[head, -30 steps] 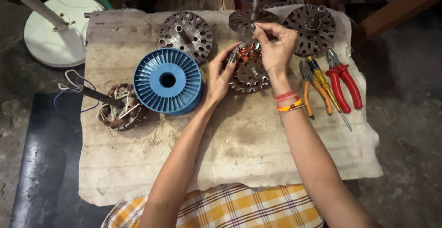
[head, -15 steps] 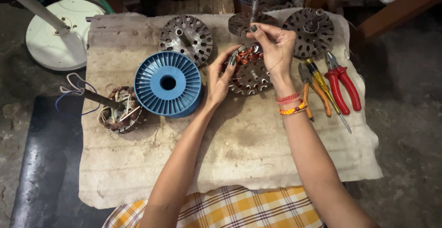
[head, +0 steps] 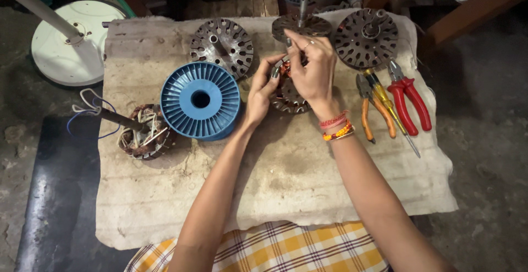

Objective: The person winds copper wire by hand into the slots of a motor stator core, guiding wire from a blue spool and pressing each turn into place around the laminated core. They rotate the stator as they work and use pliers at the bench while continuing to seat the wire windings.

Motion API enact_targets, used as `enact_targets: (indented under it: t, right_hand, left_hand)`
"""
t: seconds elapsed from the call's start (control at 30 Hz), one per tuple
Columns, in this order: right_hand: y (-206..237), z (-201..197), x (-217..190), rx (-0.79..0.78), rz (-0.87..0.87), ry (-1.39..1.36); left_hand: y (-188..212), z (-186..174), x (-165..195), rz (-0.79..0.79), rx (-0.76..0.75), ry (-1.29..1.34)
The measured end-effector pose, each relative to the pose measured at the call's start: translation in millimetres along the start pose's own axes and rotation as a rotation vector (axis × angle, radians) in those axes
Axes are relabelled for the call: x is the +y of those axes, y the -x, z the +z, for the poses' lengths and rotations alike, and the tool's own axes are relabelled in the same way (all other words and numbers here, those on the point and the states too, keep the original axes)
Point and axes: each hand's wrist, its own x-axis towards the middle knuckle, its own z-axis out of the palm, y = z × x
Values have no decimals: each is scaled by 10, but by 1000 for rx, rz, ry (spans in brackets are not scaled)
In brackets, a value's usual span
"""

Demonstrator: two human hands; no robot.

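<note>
A round metal stator core (head: pixel 287 97) with copper winding lies on the pale cloth (head: pixel 275 178), mostly hidden under my hands. My left hand (head: pixel 261 89) grips its left edge with thumb and fingers curled. My right hand (head: pixel 314 70), with bangles at the wrist, pinches the copper wire on top of the core. A big blue plastic spool (head: pixel 201 100) stands just left of my left hand.
Three bare slotted stator discs (head: pixel 222 44) (head: pixel 303 26) (head: pixel 366 37) lie along the cloth's far edge. Red-handled pliers (head: pixel 408 96), orange-handled pliers (head: pixel 368 104) and a screwdriver (head: pixel 391 115) rest at right. A wound stator with loose wires (head: pixel 144 133) sits at left; a white fan base (head: pixel 69 41) stands beyond.
Both hands stay on the core; the right-hand fingers have shifted slightly over the winding. Nothing else has moved.
</note>
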Motion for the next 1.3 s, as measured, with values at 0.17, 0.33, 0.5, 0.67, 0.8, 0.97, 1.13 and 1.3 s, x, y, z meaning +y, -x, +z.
enact_targets:
  t: [0.17, 0.33, 0.5, 0.67, 0.8, 0.97, 1.13, 1.3]
  right_hand:
    - [-7, 13, 10, -111, -126, 28]
    - [21, 44, 36, -176, -172, 46]
    - [13, 67, 10, -147, -148, -87]
    - [5, -26, -52, -131, -55, -299]
    - [-14, -40, -15, -35, -20, -286]
    - [-60, -25, 183, 117, 232, -468]
    - [-108, -153, 339, -197, 193, -382]
    - [-118, -213, 295, -313, 218, -379]
  left_hand:
    - [2, -34, -79, -150, 28, 158]
    - [17, -58, -132, -259, 59, 154]
    - [7, -51, -136, -152, 45, 144]
    - [-13, -50, -115, -40, 34, 135]
    - [-8, -31, -63, -5, 34, 165]
    - [3, -3, 30, -42, 29, 269]
    - [-6, 4, 91, -29, 25, 247]
    - [1, 1, 100, 33, 35, 101]
